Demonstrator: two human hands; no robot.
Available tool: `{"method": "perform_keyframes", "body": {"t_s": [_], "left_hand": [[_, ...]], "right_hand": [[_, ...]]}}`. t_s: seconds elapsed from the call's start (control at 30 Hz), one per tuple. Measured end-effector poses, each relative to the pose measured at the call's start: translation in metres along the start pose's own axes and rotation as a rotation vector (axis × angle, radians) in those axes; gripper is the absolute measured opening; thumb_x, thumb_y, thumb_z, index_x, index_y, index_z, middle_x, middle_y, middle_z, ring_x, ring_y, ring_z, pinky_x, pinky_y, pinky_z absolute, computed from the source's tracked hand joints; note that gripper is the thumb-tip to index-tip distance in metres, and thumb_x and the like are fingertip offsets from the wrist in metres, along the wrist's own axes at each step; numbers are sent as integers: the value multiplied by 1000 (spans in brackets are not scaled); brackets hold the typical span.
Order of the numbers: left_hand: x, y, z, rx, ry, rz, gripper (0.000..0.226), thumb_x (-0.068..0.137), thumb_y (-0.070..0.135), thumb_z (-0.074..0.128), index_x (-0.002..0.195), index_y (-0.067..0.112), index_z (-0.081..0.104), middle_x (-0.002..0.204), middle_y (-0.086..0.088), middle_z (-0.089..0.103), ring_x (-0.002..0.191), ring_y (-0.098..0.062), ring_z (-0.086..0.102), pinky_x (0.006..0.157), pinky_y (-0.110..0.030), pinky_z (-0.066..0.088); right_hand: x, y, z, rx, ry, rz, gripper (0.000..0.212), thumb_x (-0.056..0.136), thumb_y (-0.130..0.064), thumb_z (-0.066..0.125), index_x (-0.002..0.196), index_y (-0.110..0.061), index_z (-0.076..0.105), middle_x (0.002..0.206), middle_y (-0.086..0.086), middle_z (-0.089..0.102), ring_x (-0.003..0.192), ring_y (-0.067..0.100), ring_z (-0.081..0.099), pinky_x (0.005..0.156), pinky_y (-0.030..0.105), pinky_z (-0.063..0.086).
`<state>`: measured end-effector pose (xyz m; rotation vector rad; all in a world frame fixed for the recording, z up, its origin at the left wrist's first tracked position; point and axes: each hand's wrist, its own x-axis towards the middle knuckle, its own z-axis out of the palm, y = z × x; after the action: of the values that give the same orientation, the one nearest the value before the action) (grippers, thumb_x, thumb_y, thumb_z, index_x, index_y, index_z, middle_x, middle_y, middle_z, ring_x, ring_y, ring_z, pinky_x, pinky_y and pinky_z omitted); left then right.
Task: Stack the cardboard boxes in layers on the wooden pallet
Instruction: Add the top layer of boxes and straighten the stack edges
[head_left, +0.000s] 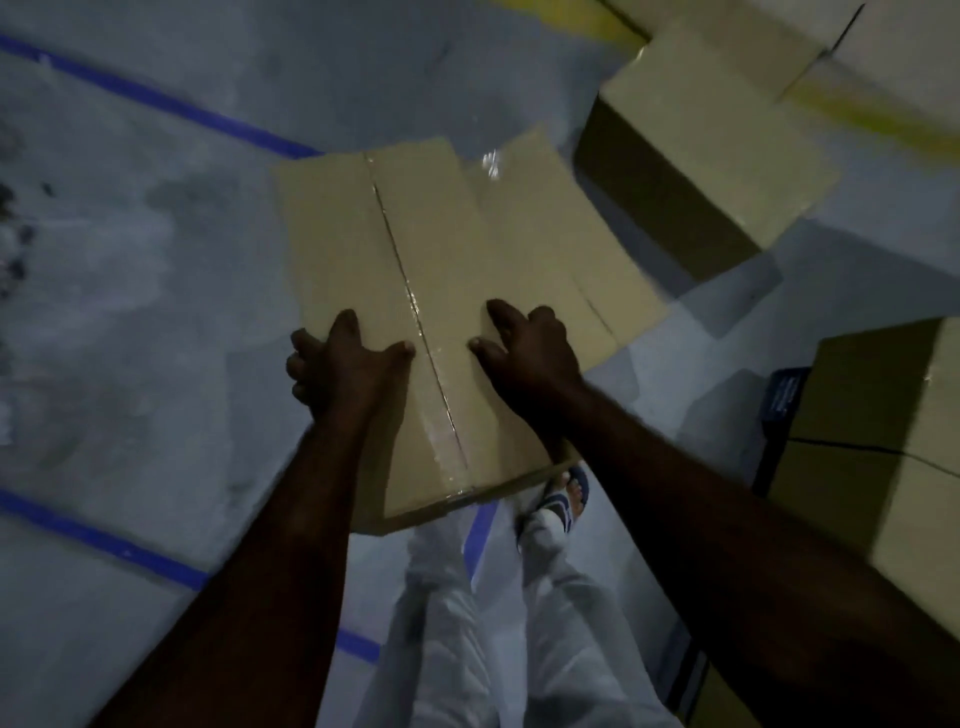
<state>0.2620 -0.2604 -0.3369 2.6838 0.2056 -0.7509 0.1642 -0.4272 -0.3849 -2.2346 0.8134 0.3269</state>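
Head view, left to right. The grey concrete floor carries blue tape lines that cross it diagonally at upper left and lower left.

At centre left, the left hand grips the near left edge of the carried cardboard box. Its fingers are curled over the side and its thumb lies flat on the top face, pointing toward the tape seam. The box is held in front of the person, off the floor, with its near corner above the feet. The clear-taped seam runs lengthwise down the middle of the top face.

Right of the seam, the right hand rests on the top face with bent fingers and the thumb turned toward the seam. The motion blur hides whether these fingers hook over an edge or only press down.

Below the box are white trousers and a blue-and-white sandal.

At upper right, a second box stands on the floor, just beyond the carried box, and a yellow floor line passes behind it. At the right edge a large box sits close to the right forearm, with a dark blue label on its left face.
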Motion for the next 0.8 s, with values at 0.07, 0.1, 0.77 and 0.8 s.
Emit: {"method": "perform_keyframes", "body": {"t_s": [0.07,0.1,0.77,0.8], "left_hand": [[-13,19,-33,70,1,138,80,76,60,76,141,26,43,153,-17,19,133,-44,28,103,-51,36],[-20,28,-46,112,4,212,82,74,63,76,140,26,44,152,-17,19,133,-44,28,104,-52,35],[-252,291,-39,396,-170,1336,69,61,65,82,120,33,65,129,-16,47,121,-39,47,96,-46,42],[-269,298,-26,405,-195,1387,70,61,65,83,120,33,65,128,-15,48,120,-39,48,95,-45,43]], "right_hand": [[-20,-17,-30,39,23,42,69,90,-62,55,150,-33,38,140,17,40,128,36,44,103,44,46],[-31,-24,-44,54,45,63,71,90,-64,54,151,-33,36,141,16,39,128,35,43,103,43,45],[-259,60,-241,191,770,667,68,92,-69,42,151,-35,36,162,12,21,138,43,35,110,50,39],[-275,70,-243,206,801,704,67,93,-68,44,151,-34,37,162,10,19,138,43,35,110,50,38]]}}
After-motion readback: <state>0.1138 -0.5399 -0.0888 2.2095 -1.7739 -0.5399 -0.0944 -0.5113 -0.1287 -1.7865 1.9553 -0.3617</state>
